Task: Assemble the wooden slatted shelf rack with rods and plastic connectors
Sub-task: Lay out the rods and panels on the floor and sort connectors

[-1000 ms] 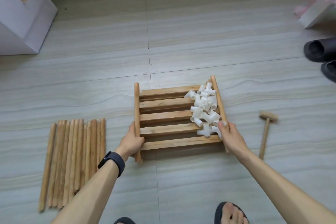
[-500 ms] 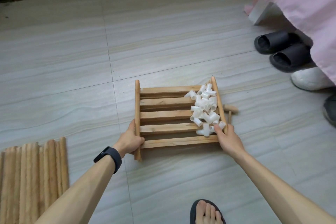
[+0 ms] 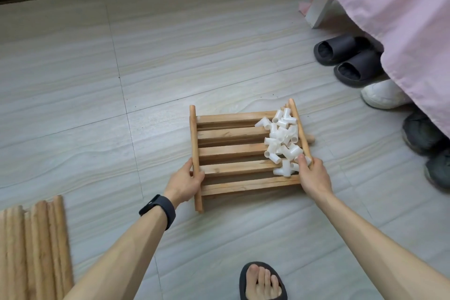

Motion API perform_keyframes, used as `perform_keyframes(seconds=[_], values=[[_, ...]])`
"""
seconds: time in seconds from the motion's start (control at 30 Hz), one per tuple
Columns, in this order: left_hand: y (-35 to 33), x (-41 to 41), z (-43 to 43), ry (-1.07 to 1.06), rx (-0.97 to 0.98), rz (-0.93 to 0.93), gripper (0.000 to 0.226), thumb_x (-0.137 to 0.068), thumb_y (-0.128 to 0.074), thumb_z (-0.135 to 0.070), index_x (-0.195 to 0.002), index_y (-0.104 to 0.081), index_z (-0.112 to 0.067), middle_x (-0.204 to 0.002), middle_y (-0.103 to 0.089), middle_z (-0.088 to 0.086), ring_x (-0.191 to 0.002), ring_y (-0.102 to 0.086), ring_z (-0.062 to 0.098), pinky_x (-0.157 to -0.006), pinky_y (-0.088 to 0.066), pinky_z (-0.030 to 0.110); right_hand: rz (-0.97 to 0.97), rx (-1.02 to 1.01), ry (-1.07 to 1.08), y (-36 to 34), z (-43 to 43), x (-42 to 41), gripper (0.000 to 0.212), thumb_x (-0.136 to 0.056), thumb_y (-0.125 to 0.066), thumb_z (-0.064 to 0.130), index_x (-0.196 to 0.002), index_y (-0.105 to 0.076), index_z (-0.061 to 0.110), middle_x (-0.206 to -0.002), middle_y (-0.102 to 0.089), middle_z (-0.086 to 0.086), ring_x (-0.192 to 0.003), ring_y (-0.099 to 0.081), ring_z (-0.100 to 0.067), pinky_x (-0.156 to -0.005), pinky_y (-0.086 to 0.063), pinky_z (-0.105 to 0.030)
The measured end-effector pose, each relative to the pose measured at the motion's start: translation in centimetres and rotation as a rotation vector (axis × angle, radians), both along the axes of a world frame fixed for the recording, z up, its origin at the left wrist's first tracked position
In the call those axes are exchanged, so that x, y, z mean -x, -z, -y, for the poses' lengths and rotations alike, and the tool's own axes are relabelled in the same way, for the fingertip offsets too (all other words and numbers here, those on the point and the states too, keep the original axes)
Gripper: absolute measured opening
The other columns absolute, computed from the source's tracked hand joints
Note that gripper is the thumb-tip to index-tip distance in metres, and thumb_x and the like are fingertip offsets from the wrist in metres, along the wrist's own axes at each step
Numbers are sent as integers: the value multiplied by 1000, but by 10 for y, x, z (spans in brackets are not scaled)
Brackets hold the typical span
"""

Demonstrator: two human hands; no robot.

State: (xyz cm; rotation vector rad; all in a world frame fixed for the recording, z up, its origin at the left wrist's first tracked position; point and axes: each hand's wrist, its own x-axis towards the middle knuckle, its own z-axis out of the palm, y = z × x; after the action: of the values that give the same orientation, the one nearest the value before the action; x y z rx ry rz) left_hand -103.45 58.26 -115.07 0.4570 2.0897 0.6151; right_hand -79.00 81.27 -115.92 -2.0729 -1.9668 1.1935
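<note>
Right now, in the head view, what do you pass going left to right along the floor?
Loose rods, left hand gripping the slatted panel, white connectors, right hand gripping it, grey shoes.

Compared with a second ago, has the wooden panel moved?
Yes. The panel has slid right: the floor seam that ran under its left end now lies clear to its left, and its right rail partly covers the mallet.

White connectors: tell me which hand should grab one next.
Probably the right hand: it grips the rail beside the connectors, while the left hand holds the opposite rail, across the slats.
</note>
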Motion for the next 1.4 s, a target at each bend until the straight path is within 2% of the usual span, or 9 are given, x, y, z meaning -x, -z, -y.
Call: perform_keyframes(seconds=[0.13, 0.23, 0.5, 0.73, 0.87, 1.03, 1.13, 1.2, 1.4], values=[[-5, 2, -6, 74, 28, -229, 50, -100, -57, -36, -145, -50, -15, -131, -63, 9, -120, -59, 27, -92, -45, 31, 29, -27, -9, -2, -7, 3, 61, -101, -43, 54, -139, -50, 8, -136, -57, -19, -126, -51, -41, -108, -41, -50], [-9, 2, -8, 22, 21, -214, 45, -98, -62, -34, -139, -57, -16, -123, -67, 6, -107, -63, 23, -86, -48, 29, 53, -20, 6, -4, -10, 11, 60, -99, -48, 48, -139, -48, 4, -138, -55, -20, -127, -50, -41, -107, -41, -49], [-27, 18, -5, -219, -132, -43, 29, -93, -70, -20, -122, -69, -22, -96, -72, 0, -87, -72, 25, -75, -63, 44, 6, -108, 164, -29, 3, 30, 60, -89, -58, 50, -131, -51, 7, -138, -53, -16, -130, -44, -38, -108, -39, -52], [-68, 90, 57, -358, -107, -120, 28, -92, -71, -12, -119, -69, -20, -93, -69, 0, -84, -72, 25, -62, -63, 36, -127, -197, -100, -67, 61, 84, 49, -91, -62, 41, -127, -53, 9, -133, -54, -14, -127, -47, -35, -107, -39, -50], [-77, 136, 149, -467, -1, -171, 28, -92, -72, -10, -117, -68, -21, -96, -69, 2, -82, -71, 25, -58, -61, 35, -176, -53, -349, -72, 119, 134, 43, -90, -62, 38, -125, -56, 13, -122, -61, -7, -120, -51, -29, -102, -44, -48], [-62, 148, 254, -554, 105, -176, 32, -91, -71, -6, -121, -69, -18, -93, -72, 2, -83, -71, 26, -73, -63, 45, -150, 388, -476, -61, 181, 183, 35, -87, -65, 31, -118, -59, 15, -113, -63, -1, -97, -58, -17, -78, -46, -36], [-45, 140, 287, -572, 151, -144, 37, -92, -71, -8, -128, -66, -16, -89, -71, -1, -76, -69, 19, -50, -56, 28, -53, 576, -488, -51, 205, 199, 24, -86, -65, 29, -103, -63, 13, -102, -60, -7, -88, -55, -20, -68, -42, -33], [-32, 134, 296, -570, 168, -113, 39, -93, -70, -11, -131, -63, -15, -90, -71, -2, -77, -69, 17, -48, -52, 25, -4, 627, -515, -46, 213, 205, 18, -86, -64, 29, -96, -62, 15, -90, -56, -5, -79, -51, -18, -60, -37, -31], [-2, 117, 275, -508, 143, -65, 49, -91, -73, -18, -138, -59, -14, -101, -70, -1, -93, -69, 23, -77, -59, 37, 32, 498, -473, -34, 200, 198, 17, -93, -62, 30, -96, -57, 14, -96, -55, -3, -80, -51, -14, -78, -48, -35]])
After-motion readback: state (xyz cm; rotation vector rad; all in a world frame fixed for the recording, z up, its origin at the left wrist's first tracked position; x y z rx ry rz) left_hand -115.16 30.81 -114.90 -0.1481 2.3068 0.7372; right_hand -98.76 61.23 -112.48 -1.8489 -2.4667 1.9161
